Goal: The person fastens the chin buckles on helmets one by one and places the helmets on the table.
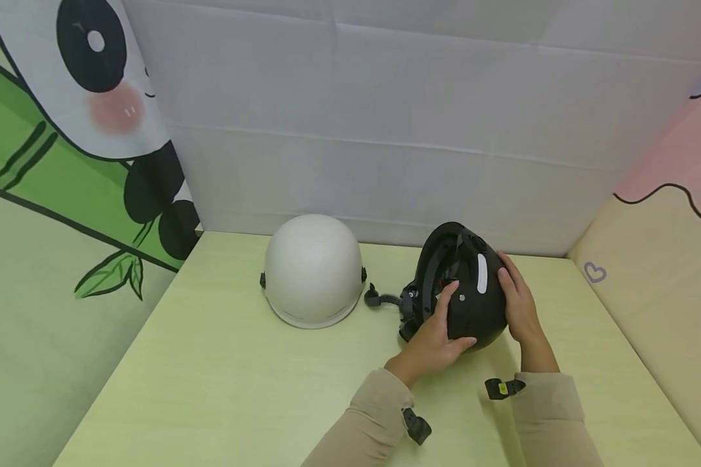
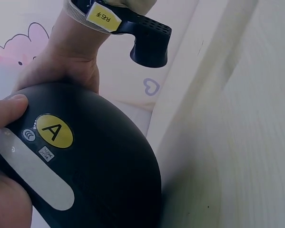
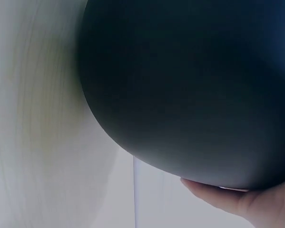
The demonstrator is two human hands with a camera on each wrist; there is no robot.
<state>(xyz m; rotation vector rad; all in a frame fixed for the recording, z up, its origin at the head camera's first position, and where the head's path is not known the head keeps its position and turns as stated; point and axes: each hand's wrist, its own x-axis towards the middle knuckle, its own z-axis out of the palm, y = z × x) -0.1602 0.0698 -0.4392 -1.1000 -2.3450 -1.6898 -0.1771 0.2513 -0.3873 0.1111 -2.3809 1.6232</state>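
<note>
While cradling the black helmet (image 1: 464, 295) tipped on its side between left hand (image 1: 438, 340) and right hand (image 1: 520, 305), both grips cupping its shell, probably mid-turn; next calls for steady support above the surface (image 1: 210, 389).

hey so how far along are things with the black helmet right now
Done: the black helmet is tipped on its side on the table, its open side toward the white helmet, which sits dome up and untouched. In hand: the left hand and right hand both hold the black shell, fingers curved round it. Left: its strap trails loose on the table; whether it is fastened cannot be told.
</note>
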